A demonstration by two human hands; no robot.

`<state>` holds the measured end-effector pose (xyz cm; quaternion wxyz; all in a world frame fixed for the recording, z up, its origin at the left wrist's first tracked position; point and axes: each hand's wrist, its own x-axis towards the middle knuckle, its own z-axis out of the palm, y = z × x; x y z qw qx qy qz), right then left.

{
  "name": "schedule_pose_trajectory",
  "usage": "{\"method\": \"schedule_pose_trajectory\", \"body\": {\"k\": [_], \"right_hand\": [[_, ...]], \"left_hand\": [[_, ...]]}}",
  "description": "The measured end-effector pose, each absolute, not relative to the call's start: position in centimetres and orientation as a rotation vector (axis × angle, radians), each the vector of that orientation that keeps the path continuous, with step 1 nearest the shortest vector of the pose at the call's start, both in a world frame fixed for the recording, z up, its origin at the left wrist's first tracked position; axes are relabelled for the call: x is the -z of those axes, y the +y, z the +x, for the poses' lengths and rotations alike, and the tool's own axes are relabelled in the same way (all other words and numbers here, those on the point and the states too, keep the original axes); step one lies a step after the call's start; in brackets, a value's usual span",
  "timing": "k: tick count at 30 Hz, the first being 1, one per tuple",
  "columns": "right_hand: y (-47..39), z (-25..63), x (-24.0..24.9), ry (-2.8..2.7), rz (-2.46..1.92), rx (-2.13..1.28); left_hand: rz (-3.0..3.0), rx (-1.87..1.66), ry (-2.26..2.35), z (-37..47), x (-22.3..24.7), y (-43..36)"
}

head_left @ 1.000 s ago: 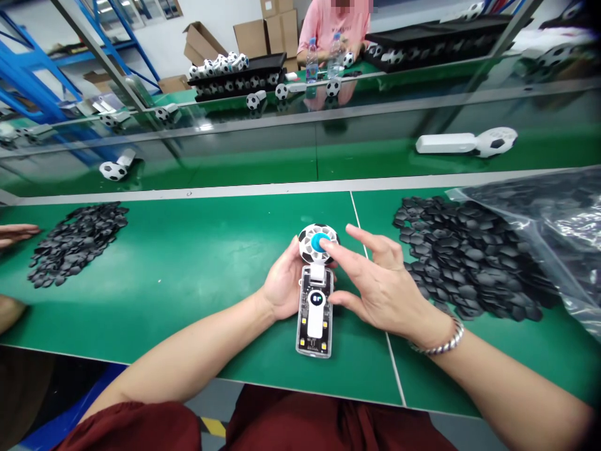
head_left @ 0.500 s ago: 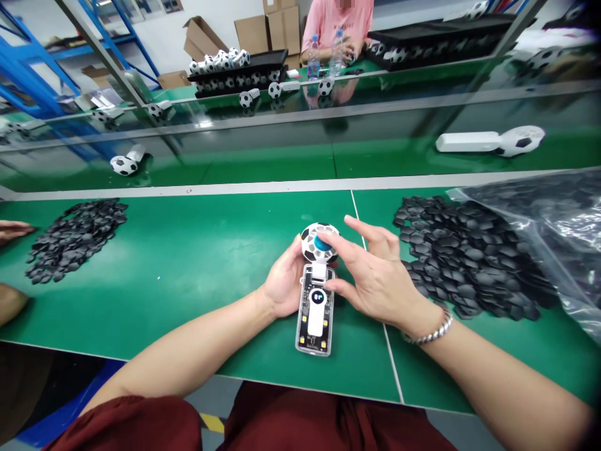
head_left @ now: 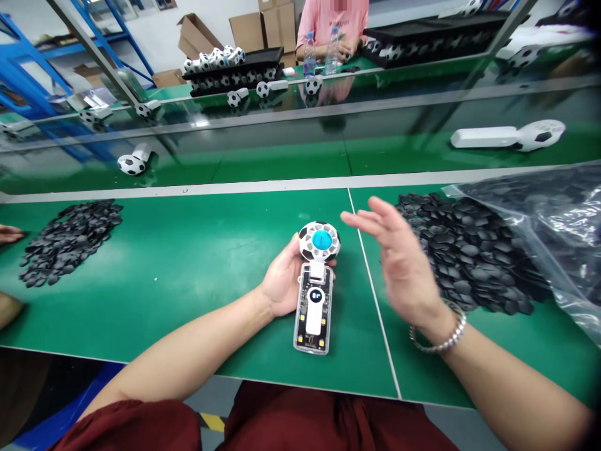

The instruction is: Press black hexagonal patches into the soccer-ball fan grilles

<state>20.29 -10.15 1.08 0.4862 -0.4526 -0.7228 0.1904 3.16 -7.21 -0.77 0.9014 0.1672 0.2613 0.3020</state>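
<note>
My left hand (head_left: 283,280) holds a device with a round football-patterned head (head_left: 320,242) and a clear rectangular body (head_left: 313,313). A blue disc shows in the middle of the head, and a small round display is lit on the body. The fingers of this hand pass partly behind the device. My right hand (head_left: 404,269) is raised to the right of the device, apart from it, with fingers stretched out and nothing held. Beside it, at the right, lies a pile of black flat pieces (head_left: 474,250).
Another black pile (head_left: 70,241) lies at the left, near another person's hand (head_left: 9,234). A plastic bag (head_left: 558,219) lies at the right. Football-patterned devices rest on the belt (head_left: 399,150) beyond the table. A person in pink (head_left: 331,25) sits across.
My right hand has lifted off the device's round head and moved right, uncovering the blue disc. Devices on the far belt have shifted slightly. My left hand keeps its hold.
</note>
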Motion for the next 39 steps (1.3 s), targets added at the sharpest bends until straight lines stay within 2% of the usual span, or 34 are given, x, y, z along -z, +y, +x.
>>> {"method": "schedule_pose_trajectory", "body": {"k": [6, 11, 16, 32, 39], "right_hand": [[-9.2, 21.3, -1.4, -1.200, -1.062, -1.087], [-8.9, 21.4, -1.4, -0.994, -1.021, -1.302], [-9.0, 21.4, -1.1, -0.916, -1.012, -1.370], [-8.9, 21.4, -1.1, -1.177, -0.959, -1.421], [-8.9, 21.6, -0.9, -0.948, -0.892, -1.580]], "left_hand": [[0.347, -0.631, 0.552, 3.0, 1.1, -7.1], [0.346, -0.623, 0.549, 3.1, 0.7, -7.0], [0.342, -0.617, 0.552, 3.1, 0.7, -7.0], [0.344, -0.640, 0.581, 3.2, 0.7, -6.9], [0.338, -0.632, 0.595, 3.2, 0.5, -7.0]]}}
